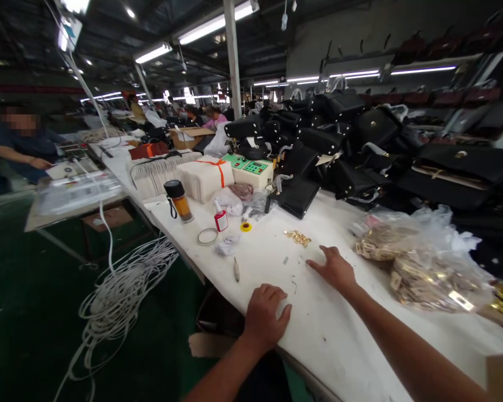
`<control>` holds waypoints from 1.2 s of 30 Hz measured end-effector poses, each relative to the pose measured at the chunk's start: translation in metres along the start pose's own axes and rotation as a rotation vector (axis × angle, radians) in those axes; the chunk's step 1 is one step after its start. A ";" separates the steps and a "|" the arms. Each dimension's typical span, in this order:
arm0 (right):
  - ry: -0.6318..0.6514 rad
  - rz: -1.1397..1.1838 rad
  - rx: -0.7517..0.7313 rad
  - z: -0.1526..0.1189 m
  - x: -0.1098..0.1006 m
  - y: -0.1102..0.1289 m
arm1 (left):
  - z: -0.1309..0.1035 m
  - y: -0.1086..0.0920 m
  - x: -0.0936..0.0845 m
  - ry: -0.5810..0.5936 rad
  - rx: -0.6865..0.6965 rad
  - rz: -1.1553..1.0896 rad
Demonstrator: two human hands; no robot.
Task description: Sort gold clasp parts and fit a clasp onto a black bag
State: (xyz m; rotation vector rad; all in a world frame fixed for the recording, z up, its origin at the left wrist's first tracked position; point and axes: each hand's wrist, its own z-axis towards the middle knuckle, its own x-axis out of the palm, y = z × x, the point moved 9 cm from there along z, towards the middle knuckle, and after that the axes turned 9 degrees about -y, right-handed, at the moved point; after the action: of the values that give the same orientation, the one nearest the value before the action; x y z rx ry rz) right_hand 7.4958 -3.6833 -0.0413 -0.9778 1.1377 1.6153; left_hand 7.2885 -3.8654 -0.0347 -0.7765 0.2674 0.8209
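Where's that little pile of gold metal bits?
The gold pieces lie on the white table, just beyond the right hand, short of the black bags.

White worktable [339,340] runs away from me, slanting up to left. Loose gold-coloured fittings [298,238] in small heap near its middle. Toward left edge: slim pointed tool [237,270], thin ring [207,237], yellow roll [246,226], red bottle [221,221], amber-filled drink bottle [183,209] upright. Behind these, orange-banded white stack [199,180] beside green-panelled control box [251,174]. To my right, black handbags [302,159] piled high, bulging clear plastic bags [438,271] in front.
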 end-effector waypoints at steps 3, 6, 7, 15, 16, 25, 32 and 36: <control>0.039 -0.067 0.015 0.048 0.023 0.026 | -0.002 0.000 0.002 -0.015 -0.024 -0.005; 0.020 -0.075 -0.030 0.080 0.041 0.059 | -0.001 -0.001 0.001 -0.040 -0.060 -0.034; 0.005 -0.073 -0.060 0.087 0.046 0.072 | -0.001 0.000 0.000 -0.044 -0.066 -0.043; 0.012 -0.037 -0.246 0.144 0.086 0.161 | -0.009 0.012 0.008 -0.082 -0.057 -0.073; 0.025 -0.037 -0.240 0.152 0.087 0.166 | -0.010 0.013 0.008 -0.092 -0.048 -0.073; -0.113 -0.011 -0.145 0.117 0.038 0.079 | -0.010 0.014 0.009 -0.135 -0.003 -0.062; 0.096 0.208 -0.036 0.116 0.065 0.093 | 0.002 0.007 0.004 -0.110 0.030 -0.052; 0.081 0.285 -0.047 0.157 0.072 0.145 | 0.002 0.013 0.008 -0.138 0.081 -0.019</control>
State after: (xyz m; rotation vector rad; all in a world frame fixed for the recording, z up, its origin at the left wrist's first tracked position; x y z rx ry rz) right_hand 7.3212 -3.5407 -0.0319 -0.9517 1.3483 1.8491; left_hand 7.2838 -3.8540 -0.0445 -0.6430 0.1684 0.8368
